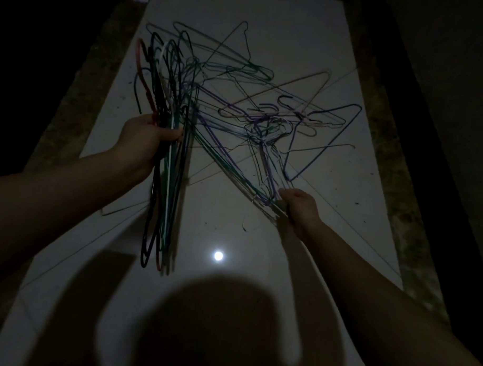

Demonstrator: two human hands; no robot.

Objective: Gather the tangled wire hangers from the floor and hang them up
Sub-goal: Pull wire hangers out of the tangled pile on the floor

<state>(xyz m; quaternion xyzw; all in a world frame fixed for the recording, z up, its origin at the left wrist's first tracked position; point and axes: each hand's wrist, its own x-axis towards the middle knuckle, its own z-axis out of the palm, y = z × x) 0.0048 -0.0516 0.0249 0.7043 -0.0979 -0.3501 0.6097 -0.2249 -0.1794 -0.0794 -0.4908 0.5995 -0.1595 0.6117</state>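
Wire hanger bundle (168, 180) in left hand (144, 142), one tangle (264, 130), right hand (301, 209)

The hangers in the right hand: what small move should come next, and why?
Probably lift the right hand slowly and shake it a little. It grips the corner of several hangers whose other ends cross into the loose pile on the floor, so a hard pull may drag all. The left hand holds a bundle.

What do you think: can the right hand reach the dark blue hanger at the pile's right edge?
Probably not yet: the right hand grips a bunch of tangled hangers. The dark blue hanger lies exposed beside bare floor, so a freed hand could likely reach it.
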